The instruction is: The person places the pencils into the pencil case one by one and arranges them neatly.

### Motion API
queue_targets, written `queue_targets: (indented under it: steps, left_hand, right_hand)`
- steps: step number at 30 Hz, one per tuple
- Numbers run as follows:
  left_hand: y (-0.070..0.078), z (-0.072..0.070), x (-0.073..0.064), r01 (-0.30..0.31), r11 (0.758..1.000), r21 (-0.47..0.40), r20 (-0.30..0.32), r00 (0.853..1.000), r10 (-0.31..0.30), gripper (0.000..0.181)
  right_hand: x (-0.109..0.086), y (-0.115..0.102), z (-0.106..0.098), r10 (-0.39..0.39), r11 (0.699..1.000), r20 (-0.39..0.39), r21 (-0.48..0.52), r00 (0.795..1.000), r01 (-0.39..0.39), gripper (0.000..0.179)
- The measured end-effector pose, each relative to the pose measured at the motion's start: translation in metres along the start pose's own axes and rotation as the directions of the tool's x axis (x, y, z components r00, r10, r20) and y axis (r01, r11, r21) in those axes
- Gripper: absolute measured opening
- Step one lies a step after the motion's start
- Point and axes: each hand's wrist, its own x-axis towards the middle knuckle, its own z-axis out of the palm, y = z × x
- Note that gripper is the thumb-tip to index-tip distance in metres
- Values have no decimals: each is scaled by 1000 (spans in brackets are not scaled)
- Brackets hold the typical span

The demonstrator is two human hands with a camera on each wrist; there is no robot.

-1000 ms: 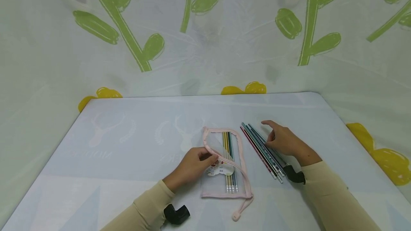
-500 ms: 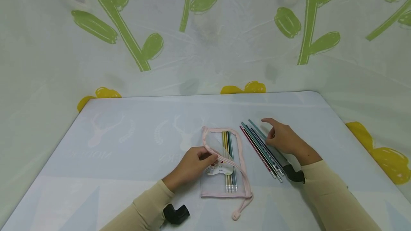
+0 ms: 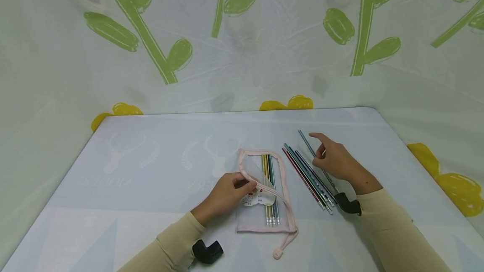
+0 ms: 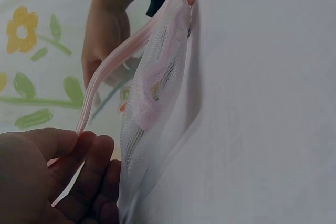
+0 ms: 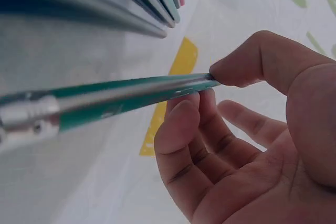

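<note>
Slim teal silver-ended pencil [image 5: 115,98], partly covered by the right grip [image 3: 334,159] pinching it, is right of the pink-edged mesh pouch [image 3: 261,230], which the left grip [image 3: 226,191] pinches; white label [image 3: 259,200] is unreadable.

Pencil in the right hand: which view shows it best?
Right wrist: the pencil is large and close, pinch included. Head shows it small, partly covered by the right hand; left wrist shows only a faint stretch.
</note>
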Motion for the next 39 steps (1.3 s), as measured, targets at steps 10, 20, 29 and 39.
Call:
queue_targets:
  steps: [10,20,29,39]
  left_hand:
    - [0,-1,1,-5,1000,-1,4,1000,5,24]
    - [3,-2,1,-8,1000,7,0,1000,8,24]
    - [1,-2,2,-5,1000,11,-2,1000,5,24]
    - [-1,0,0,-15,1000,23,1,1000,15,25]
  right_hand:
    - [-2,-8,-5,-9,1000,-83,27,997,11,74]
    - [1,-14,-5,38,984,-66,179,997,-26,78]
    - [1,-18,-3,32,935,14,353,999,-34,91]
    - [2,-16,7,29,890,17,455,999,-34,97]
